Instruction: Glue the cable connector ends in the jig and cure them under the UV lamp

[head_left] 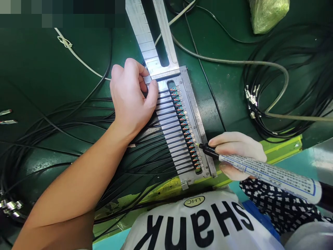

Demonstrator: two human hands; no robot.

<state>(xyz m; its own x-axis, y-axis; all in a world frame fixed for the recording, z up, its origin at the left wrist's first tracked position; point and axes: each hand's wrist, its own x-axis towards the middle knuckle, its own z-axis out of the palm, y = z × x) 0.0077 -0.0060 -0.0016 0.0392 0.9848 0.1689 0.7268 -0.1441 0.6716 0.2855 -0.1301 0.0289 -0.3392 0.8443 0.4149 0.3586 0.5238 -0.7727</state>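
Lying on the green tabletop (39, 69), a long metal rack (193, 104) is holding rows of black wires (153, 163). The left hand (131, 97) is pressing on them, its grip curling closed (on what, I cannot tell). The right hand (234, 149) is keeping its grip tight around a marker (273, 175), whose tip is touching the rack's right edge beside the small wire ends (186, 128).

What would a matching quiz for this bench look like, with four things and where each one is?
Things:
1. left hand
2. marker pen
3. metal-tipped cable ends
4. green wrapped bundle

Places:
A. top right corner of the view
B. in the right hand, tip by the metal jig's right edge
C. resting on the black cables at the jig's left side
D. lying on the green table, right of the jig

Pairs: 1-C, 2-B, 3-D, 4-A
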